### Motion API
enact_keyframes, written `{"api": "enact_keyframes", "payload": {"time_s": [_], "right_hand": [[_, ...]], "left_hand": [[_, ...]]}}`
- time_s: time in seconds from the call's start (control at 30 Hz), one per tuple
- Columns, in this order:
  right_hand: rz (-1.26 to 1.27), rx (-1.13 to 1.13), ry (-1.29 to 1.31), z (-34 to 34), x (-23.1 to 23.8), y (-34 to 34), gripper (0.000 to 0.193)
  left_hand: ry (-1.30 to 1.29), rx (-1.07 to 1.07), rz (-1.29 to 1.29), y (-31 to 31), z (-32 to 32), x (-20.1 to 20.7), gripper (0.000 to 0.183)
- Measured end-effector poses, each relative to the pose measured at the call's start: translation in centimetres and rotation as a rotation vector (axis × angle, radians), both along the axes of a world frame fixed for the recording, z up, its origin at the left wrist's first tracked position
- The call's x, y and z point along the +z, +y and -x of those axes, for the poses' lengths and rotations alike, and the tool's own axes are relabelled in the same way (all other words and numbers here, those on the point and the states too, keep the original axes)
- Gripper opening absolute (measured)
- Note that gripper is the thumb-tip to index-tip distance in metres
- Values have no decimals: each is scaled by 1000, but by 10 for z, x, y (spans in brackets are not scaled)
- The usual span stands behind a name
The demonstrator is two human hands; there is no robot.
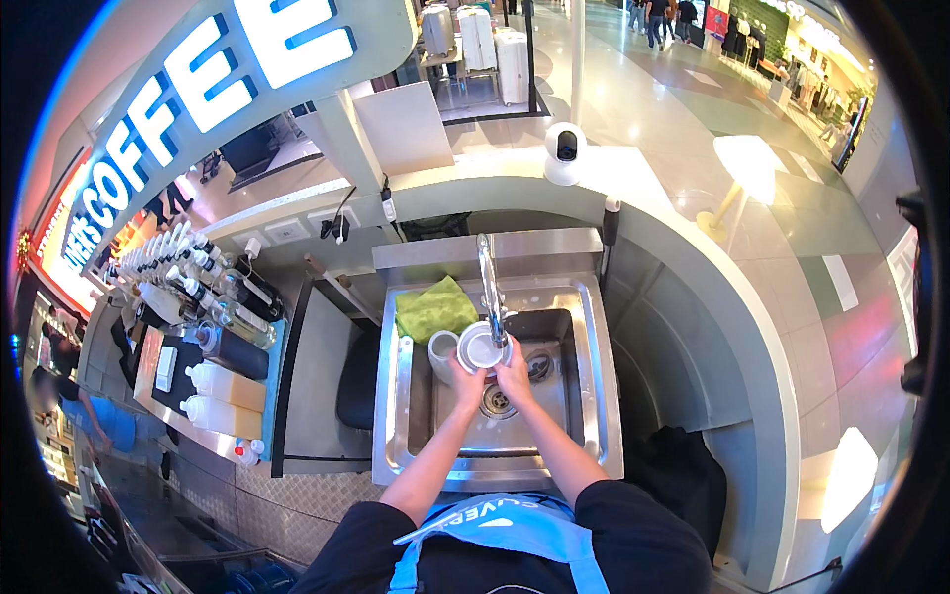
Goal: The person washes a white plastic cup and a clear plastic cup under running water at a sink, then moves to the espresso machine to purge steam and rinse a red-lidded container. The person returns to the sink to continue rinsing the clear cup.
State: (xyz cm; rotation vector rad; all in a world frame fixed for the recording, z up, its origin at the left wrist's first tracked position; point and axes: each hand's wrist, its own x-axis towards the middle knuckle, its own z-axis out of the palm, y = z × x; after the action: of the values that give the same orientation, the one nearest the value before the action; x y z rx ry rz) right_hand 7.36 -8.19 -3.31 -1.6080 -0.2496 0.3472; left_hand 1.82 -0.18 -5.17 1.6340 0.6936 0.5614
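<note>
Both my hands are over a steel sink [594,396]. My left hand [467,381] and my right hand [513,374] together hold a small white round dish [479,348] under the curved steel tap [489,287]. A white cup [441,348] stands in the basin just left of the dish, touching my left hand's side. The drain [497,400] lies below my hands, and a second strainer [539,366] lies to the right of my right hand.
A green cloth [435,307] lies on the sink's back left corner. Several syrup and squeeze bottles [213,307] stand on a shelf to the left. A white round camera [564,150] sits on the curved counter behind. A dark bin [356,381] is left of the sink.
</note>
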Motion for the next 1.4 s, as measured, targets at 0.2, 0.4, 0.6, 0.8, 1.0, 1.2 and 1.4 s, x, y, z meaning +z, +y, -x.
{"api": "enact_keyframes", "payload": {"time_s": [0.2,0.4,0.6,0.8,1.0,1.2,1.4], "right_hand": [[159,-55,-171,3,14,1,43],[361,-195,-425,6,27,-16,39],[174,-193,-607,26,33,-18,58],[-274,-208,-14,13,11,-14,50],[-460,-261,359,0,-6,-9,40],[-321,-234,166,11,6,-4,46],[-173,-139,42,17,18,-2,48]], "left_hand": [[-121,95,346,-4,-3,20,50],[-112,136,680,-34,-17,16,29],[-12,52,894,-19,-24,12,21],[202,-82,311,-9,-23,21,29],[-15,-16,-852,-23,-10,46,36],[154,-427,-432,-6,-14,56,17],[221,-353,115,5,-26,47,21]]}}
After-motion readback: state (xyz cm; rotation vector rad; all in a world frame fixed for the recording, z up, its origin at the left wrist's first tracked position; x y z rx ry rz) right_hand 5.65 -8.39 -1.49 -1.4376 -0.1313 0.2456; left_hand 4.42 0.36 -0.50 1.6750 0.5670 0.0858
